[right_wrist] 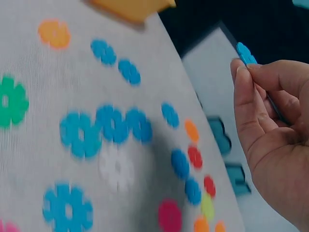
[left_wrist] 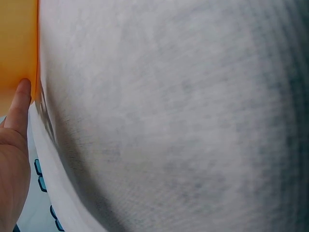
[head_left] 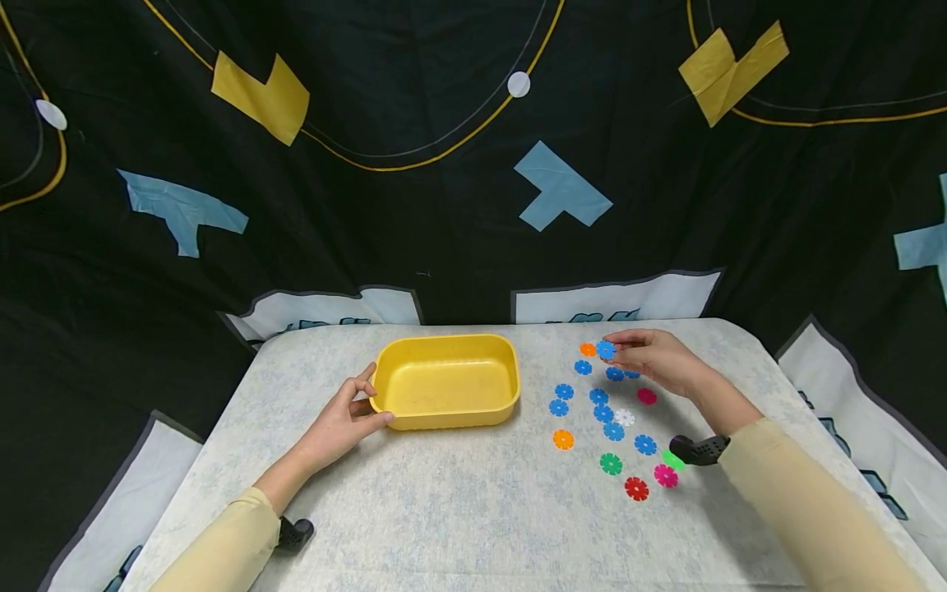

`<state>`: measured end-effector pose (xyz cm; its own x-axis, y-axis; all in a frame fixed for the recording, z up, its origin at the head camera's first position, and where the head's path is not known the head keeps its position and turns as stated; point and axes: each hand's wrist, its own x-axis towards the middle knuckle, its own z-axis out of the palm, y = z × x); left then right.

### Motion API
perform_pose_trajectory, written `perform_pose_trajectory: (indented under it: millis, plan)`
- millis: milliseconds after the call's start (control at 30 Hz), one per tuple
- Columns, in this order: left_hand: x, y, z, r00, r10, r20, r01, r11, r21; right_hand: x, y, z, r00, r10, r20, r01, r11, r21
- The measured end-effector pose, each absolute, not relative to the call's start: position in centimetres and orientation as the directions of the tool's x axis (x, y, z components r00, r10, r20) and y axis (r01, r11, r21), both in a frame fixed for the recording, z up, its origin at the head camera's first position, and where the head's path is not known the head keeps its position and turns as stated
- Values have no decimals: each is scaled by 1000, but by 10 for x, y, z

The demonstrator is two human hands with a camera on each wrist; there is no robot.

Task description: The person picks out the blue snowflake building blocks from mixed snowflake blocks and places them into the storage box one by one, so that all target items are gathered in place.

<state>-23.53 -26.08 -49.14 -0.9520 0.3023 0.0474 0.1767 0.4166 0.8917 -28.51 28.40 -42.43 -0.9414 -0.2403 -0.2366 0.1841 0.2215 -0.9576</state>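
A shallow yellow plastic tray [head_left: 444, 419] stands on the cloth-covered table. My left hand [head_left: 346, 418] holds it at the left end, with the thumb at the front corner and the other fingers along the left rim. In the left wrist view the thumb [left_wrist: 20, 106] lies against the yellow wall. Over at the right, my right hand [head_left: 654, 358] pinches a blue snowflake disc [head_left: 606, 350] between thumb and fingertips, above the table. The right wrist view shows the pinched blue disc [right_wrist: 246, 53] nearly edge-on. Below this hand lie several loose snowflake discs, mostly blue [head_left: 603, 413].
Also scattered on the right are an orange disc [head_left: 563, 439], a green disc [head_left: 610, 464], a red disc [head_left: 636, 488], a white disc [head_left: 625, 418] and pink ones [head_left: 666, 475]. The table [head_left: 459, 510] ends at a black curtain [head_left: 414, 247] behind.
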Motion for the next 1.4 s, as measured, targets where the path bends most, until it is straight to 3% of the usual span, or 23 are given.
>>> perform_pose_trajectory:
  millis: [567,1400]
  plan:
    - [-235,-261,-490,-947,312,71,200,406,892,-310,182,-402,-907,-323,-271,249,110,-962]
    - [-235,-262,-493,-947,309,84,208,392,896,-335,53,-393,-856,-410,-316,313,76,-947]
